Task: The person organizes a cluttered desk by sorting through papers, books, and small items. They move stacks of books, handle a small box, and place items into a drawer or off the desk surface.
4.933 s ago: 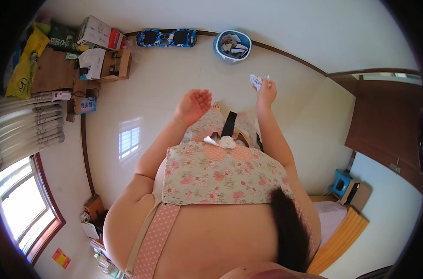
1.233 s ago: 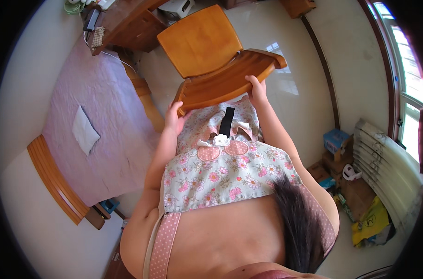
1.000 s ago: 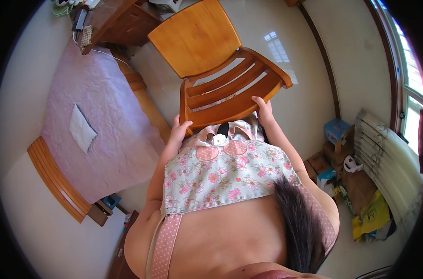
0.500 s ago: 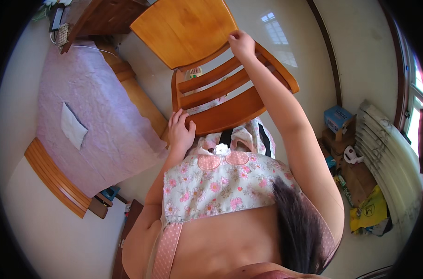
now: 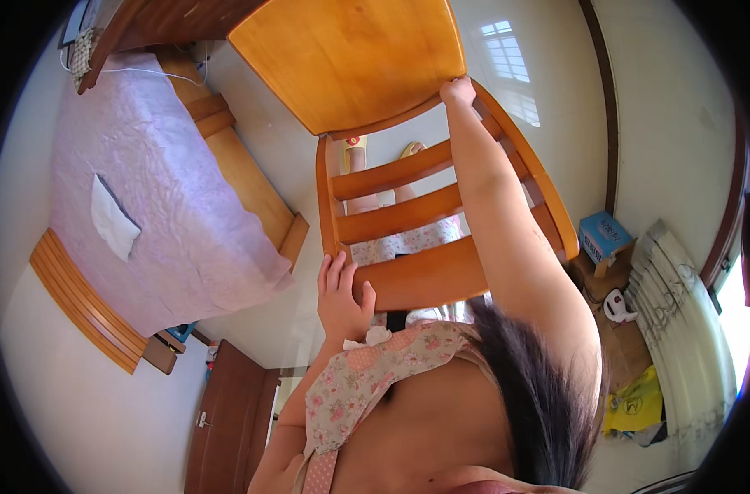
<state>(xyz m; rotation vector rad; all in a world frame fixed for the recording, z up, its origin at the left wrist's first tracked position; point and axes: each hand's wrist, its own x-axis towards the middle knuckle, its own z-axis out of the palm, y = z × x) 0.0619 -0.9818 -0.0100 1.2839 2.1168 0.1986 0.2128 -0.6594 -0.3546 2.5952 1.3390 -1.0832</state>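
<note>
Reaching across the slatted back of a wooden chair [image 5: 395, 171], a person in a flowered apron [image 5: 416, 354] has both hands at the furniture. The chair is directly in front of the wearer, its back on the near side and its smooth seat [image 5: 350, 62] beyond. The left hand [image 5: 343, 306] rests at the left end of the back's top rail, mostly open, fingers fanned over the corner and thumb held apart. The right hand [image 5: 459, 90] is at the right rear corner of the seat, curled inward; its fingertips are hidden, so from here I cannot tell whether it grips the wood. Yellow slippers [image 5: 355, 158] show between the slats. At left, a pale pillow [image 5: 114, 218] lies on a bed [image 5: 177, 206] spread with a lilac sheet, near its slatted headboard [image 5: 91, 300]. A white cable [image 5: 159, 73] runs beside the brown desk [image 5: 161, 33]. Along the right side sit a blue box [image 5: 607, 239], a grey-white curtain [image 5: 684, 305] and a yellow bag [image 5: 636, 403]. Window light [image 5: 507, 51] falls on the shiny floor [image 5: 548, 33].
</note>
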